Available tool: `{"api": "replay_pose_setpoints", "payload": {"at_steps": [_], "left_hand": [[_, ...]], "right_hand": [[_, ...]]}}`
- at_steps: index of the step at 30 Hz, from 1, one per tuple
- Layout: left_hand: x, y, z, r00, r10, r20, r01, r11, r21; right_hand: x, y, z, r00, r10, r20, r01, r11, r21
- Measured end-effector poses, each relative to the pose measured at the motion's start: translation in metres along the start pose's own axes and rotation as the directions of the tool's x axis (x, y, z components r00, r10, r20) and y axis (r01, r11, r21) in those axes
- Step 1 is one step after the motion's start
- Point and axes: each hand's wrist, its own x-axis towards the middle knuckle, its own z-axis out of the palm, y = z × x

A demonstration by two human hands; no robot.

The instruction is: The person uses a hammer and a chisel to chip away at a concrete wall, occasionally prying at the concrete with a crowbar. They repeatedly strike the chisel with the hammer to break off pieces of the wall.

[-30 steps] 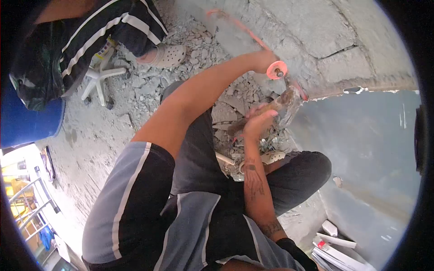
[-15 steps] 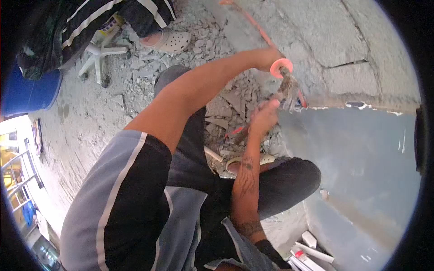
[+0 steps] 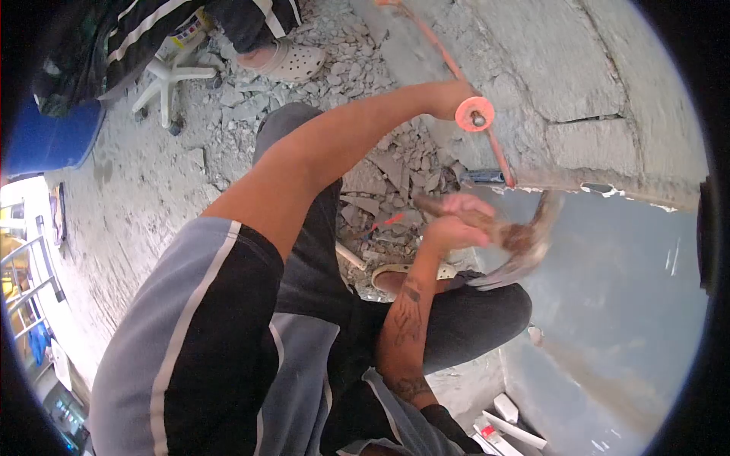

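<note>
Rubble-strewn floor (image 3: 228, 129) meets rough wall (image 3: 563, 68); left fingers (image 3: 447, 99) grip chisel (image 3: 474, 114), right fingers (image 3: 465, 205) grip hammer (image 3: 525, 239).

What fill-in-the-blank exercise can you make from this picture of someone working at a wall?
1. The right hand grips a ____ by its wooden handle.
2. The left hand holds a chisel with a round orange guard against the grey ____.
3. The right forearm bears dark ____.
4. A nearby person's dark trousers carry white ____.
Missing words: hammer; wall; tattoos; stripes.
</note>
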Motion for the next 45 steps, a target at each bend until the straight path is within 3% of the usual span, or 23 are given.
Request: {"api": "replay_pose_setpoints", "payload": {"at_steps": [1,3,6,8,9,12,13,14,15,18,20,21,24,26,28,30,32,33,35,36,38,42,45], "left_hand": [[-0.001,0.003,-0.002,1.000,-0.009,-0.008,0.009,1.000,-0.016],[0.003,-0.001,-0.003,1.000,-0.014,-0.022,0.014,1.000,-0.021],[0.008,-0.017,-0.001,0.999,0.033,0.040,-0.034,0.999,0.020],[0.004,0.005,-0.004,0.989,-0.098,0.110,0.105,0.993,-0.060],[0.006,-0.003,-0.008,0.990,-0.099,0.101,0.104,0.994,-0.044],[0.003,-0.002,0.000,0.999,0.004,-0.041,-0.006,0.999,-0.051],[0.003,0.006,-0.009,0.998,0.069,-0.013,-0.070,0.993,-0.097],[0.002,0.018,-0.014,0.990,0.136,0.019,-0.132,0.979,-0.154],[0.007,0.012,-0.011,0.989,0.146,0.023,-0.141,0.979,-0.150],[0.004,-0.003,0.014,1.000,0.009,0.006,-0.008,0.986,-0.165],[0.004,-0.006,0.007,1.000,-0.022,-0.001,0.022,0.998,0.060],[0.002,0.001,0.005,1.000,-0.026,-0.002,0.026,0.998,0.056],[0.001,0.018,0.001,0.998,0.035,0.052,-0.031,0.996,-0.078],[0.001,0.004,0.006,0.989,0.085,-0.122,-0.088,0.996,-0.023],[0.001,0.005,0.018,0.999,0.014,-0.035,-0.015,0.999,-0.035],[0.005,-0.005,0.010,0.998,-0.052,0.021,0.052,0.999,0.016],[0.006,-0.006,0.009,0.999,0.010,-0.037,-0.009,0.999,0.045],[0.006,-0.004,0.001,0.999,0.010,-0.043,-0.008,0.999,0.049],[0.005,0.008,-0.010,0.980,-0.030,0.198,0.039,0.998,-0.041],[0.008,-0.002,-0.005,0.981,-0.024,0.192,0.031,0.999,-0.031],[-0.002,-0.024,0.025,0.987,0.091,-0.135,-0.081,0.994,0.074],[-0.006,-0.018,0.012,0.992,0.068,-0.110,-0.052,0.989,0.141],[-0.008,-0.010,0.000,0.990,-0.142,0.001,0.141,0.985,0.102]], "right_hand": [[-0.006,0.029,-0.017,0.977,-0.187,0.104,0.212,0.788,-0.577],[0.000,0.054,0.006,0.918,0.343,-0.202,-0.385,0.643,-0.662],[0.000,-0.004,0.036,0.894,0.402,-0.198,-0.447,0.774,-0.449],[0.009,-0.019,0.021,0.929,0.335,-0.159,-0.369,0.794,-0.482],[0.025,0.000,-0.005,0.978,0.175,0.111,-0.136,0.947,-0.291],[0.013,0.014,0.028,0.945,-0.239,-0.225,0.200,0.962,-0.185],[0.014,0.023,0.022,0.996,0.036,-0.082,-0.070,0.880,-0.470],[0.011,0.029,0.012,0.938,0.344,-0.044,-0.265,0.629,-0.731],[0.011,0.007,0.023,0.954,0.291,-0.070,-0.243,0.615,-0.751],[0.009,-0.014,0.016,0.970,0.225,-0.088,-0.238,0.824,-0.515],[0.009,-0.017,0.010,0.994,0.098,-0.050,-0.107,0.962,-0.252],[0.006,0.003,0.003,0.999,-0.049,0.013,0.049,0.864,-0.501],[0.006,0.044,-0.013,0.890,0.446,-0.096,-0.447,0.811,-0.378],[0.013,-0.002,0.017,0.842,0.485,-0.237,-0.539,0.741,-0.399],[0.011,-0.017,0.009,0.829,0.459,-0.318,-0.559,0.690,-0.460],[0.016,-0.020,0.014,0.994,-0.030,-0.108,0.028,0.999,-0.023],[0.020,-0.002,0.023,0.988,-0.108,-0.113,0.123,0.983,0.136],[0.020,0.004,0.030,0.981,0.169,-0.096,-0.175,0.983,-0.057],[0.015,0.006,0.030,0.731,0.638,-0.241,-0.673,0.619,-0.405],[0.018,0.003,0.032,0.739,0.632,-0.234,-0.665,0.629,-0.402],[0.011,-0.014,0.026,0.724,0.609,-0.324,-0.690,0.641,-0.337],[0.024,-0.022,0.021,0.809,0.504,-0.301,-0.574,0.786,-0.227],[0.031,-0.024,0.020,0.858,0.435,-0.273,-0.495,0.844,-0.208]]}}
